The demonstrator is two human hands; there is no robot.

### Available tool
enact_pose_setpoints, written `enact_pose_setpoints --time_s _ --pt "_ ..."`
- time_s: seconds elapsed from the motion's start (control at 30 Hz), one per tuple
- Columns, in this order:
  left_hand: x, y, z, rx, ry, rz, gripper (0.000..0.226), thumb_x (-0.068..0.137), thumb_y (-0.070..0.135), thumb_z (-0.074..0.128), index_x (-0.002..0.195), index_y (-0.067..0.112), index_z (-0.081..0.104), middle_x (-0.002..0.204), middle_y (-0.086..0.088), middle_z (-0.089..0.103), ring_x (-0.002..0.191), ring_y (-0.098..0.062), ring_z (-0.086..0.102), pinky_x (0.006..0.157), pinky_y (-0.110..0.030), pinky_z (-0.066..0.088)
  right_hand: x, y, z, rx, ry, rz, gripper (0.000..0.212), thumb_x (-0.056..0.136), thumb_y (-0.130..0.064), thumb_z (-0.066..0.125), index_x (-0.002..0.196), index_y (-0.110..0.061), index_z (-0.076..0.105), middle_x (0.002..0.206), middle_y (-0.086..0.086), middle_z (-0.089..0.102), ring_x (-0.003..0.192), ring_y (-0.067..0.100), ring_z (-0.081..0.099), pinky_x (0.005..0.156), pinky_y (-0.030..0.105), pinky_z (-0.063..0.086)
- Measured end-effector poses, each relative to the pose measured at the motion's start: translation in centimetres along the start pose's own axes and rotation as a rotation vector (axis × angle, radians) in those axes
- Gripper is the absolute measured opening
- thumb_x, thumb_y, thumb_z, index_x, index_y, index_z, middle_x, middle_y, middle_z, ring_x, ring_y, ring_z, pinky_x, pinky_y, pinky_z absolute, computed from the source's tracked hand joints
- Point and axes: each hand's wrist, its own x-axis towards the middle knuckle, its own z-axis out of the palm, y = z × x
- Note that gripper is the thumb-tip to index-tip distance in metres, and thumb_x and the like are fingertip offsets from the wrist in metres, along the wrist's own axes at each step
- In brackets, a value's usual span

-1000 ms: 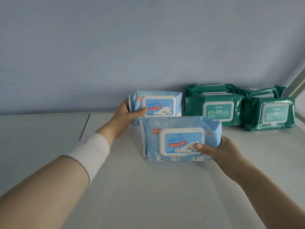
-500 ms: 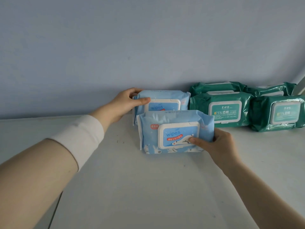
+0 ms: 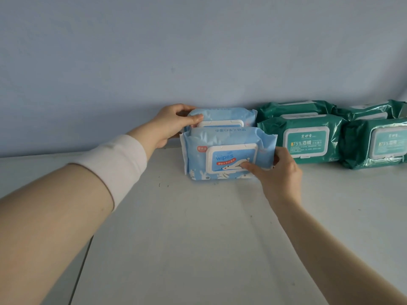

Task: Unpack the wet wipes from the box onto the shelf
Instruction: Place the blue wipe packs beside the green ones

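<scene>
left hand (image 3: pixel 174 124) is gripping rear light-blue soft plastic wipes pack (image 3: pixel 222 116), apparently steadying it upright | right hand (image 3: pixel 279 172) is pinching matching front pack (image 3: pixel 220 155), likely aligning the row on white shelf (image 3: pixel 176 227)

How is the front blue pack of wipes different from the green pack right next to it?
The front blue pack is light blue; the green pack is dark green. The front blue pack's lid says "wipes" with a white animal; the green pack's says "75%". The right hand holds the front blue pack; no hand holds the green pack. Both stand on edge on the shelf, lids facing out.
</scene>
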Motion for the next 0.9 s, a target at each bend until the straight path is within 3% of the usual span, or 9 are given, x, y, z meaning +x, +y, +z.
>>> enact_pose_setpoints --time_s 0.13,0.27,0.4,0.5,0.6,0.8,0.9 --pt "-0.6 0.3 0.3 0.101 0.049 0.038 0.033 0.086 0.023 0.064 0.118 0.016 0.059 0.095 0.006 0.062 0.081 -0.004 0.057 0.069 -0.018 0.047 -0.5 -0.4 -0.2 -0.064 0.078 -0.05 0.069 0.061 -0.029 0.085 0.116 -0.011 0.047 0.113 0.004 0.052 0.107 0.022 0.043 0.092 0.03 0.037" --pt "-1.9 0.9 0.3 0.423 0.228 0.114 0.05 0.089 0.034 0.058 0.13 0.008 0.048 0.132 -0.008 0.054 0.118 -0.02 0.053 0.097 -0.028 0.04 -0.9 -1.2 -0.9 -0.195 0.013 -0.082 0.083 0.067 -0.034 0.08 0.133 -0.012 0.036 0.127 0.007 0.045 0.121 0.024 0.036 0.104 0.031 0.029" --pt "-6.0 2.4 0.6 0.826 0.358 0.342 0.058 0.091 0.035 0.053 0.139 0.007 0.036 0.141 -0.015 0.04 0.132 -0.029 0.036 0.108 -0.036 0.028 -1.9 -2.4 -2.5 -0.369 -0.063 -0.128 0.096 0.076 -0.036 0.073 0.146 -0.009 0.015 0.142 0.014 0.031 0.132 0.029 0.027 0.11 0.033 0.021" --pt "-9.7 3.9 1.6 1.187 0.249 0.55 0.063 0.092 0.036 0.05 0.144 0.008 0.028 0.151 -0.014 0.028 0.141 -0.029 0.022 0.113 -0.04 0.016 -3.2 -3.4 -4.5 -0.502 -0.086 -0.121 0.094 0.083 -0.038 0.065 0.149 -0.01 0.004 0.153 0.015 0.015 0.143 0.031 0.011 0.116 0.037 0.015" --pt "-13.1 4.9 3.2 1.496 0.094 0.603 0.071 0.093 0.045 0.044 0.147 0.01 0.017 0.157 -0.012 0.012 0.146 -0.027 0.004 0.117 -0.045 0.003 -5.6 -3.9 -7.1 -0.73 -0.13 -0.161 0.089 0.088 -0.041 0.056 0.149 -0.01 -0.001 0.158 0.013 -0.001 0.145 0.031 -0.007 0.117 0.039 0.008" --pt "-20.5 4.7 6.7 1.573 -0.088 0.528 0.072 0.094 0.047 0.04 0.148 0.01 0.011 0.158 -0.013 0.006 0.146 -0.03 -0.001 0.117 -0.05 -0.001 -13.1 -3.3 -12.6 -0.897 -0.153 -0.066 0.083 0.093 -0.04 0.048 0.149 -0.01 -0.004 0.157 0.014 -0.007 0.144 0.032 -0.011 0.118 0.04 0.004" --pt "-24.9 5.2 10.2 1.612 -0.211 0.572 0.07 0.095 0.044 0.041 0.147 0.007 0.013 0.156 -0.016 0.012 0.145 -0.032 0.003 0.116 -0.052 0.002 -17.2 -1.6 -17.1 -0.959 -0.211 0.006 0.079 0.093 -0.039 0.047 0.15 -0.011 -0.001 0.158 0.013 -0.005 0.145 0.03 -0.01 0.119 0.041 0.003"
